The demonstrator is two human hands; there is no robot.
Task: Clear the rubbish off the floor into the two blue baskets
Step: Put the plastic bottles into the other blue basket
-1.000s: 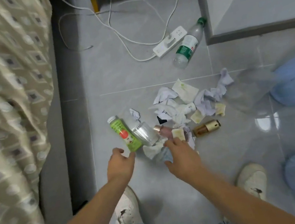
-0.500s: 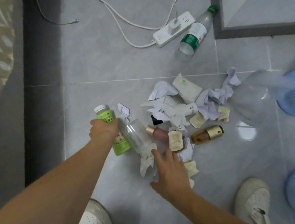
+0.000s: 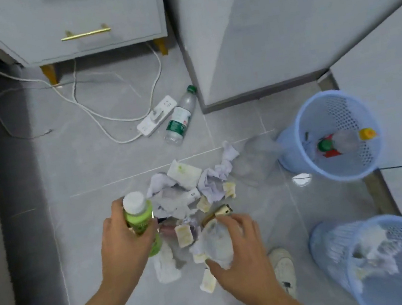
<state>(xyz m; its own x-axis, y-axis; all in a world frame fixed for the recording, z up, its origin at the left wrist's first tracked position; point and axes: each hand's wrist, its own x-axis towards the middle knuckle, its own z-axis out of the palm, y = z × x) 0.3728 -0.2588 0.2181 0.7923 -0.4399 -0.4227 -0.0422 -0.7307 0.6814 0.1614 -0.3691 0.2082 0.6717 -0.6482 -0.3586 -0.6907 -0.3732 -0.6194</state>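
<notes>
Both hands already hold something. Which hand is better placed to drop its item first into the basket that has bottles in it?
Probably the right hand: its clear jar is nearer that basket. The left hand, gripping the green bottle, is farther away.

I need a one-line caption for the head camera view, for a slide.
Left hand holds a green bottle, right hand grips a clear jar above floor rubbish, two blue baskets nearby.

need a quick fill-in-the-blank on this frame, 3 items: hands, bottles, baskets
1. The left hand grips a ____ bottle with a white cap.
2. The right hand holds a clear ____.
3. The water bottle beside the power strip has a ____ cap.

Missing words: green; jar; green
</notes>
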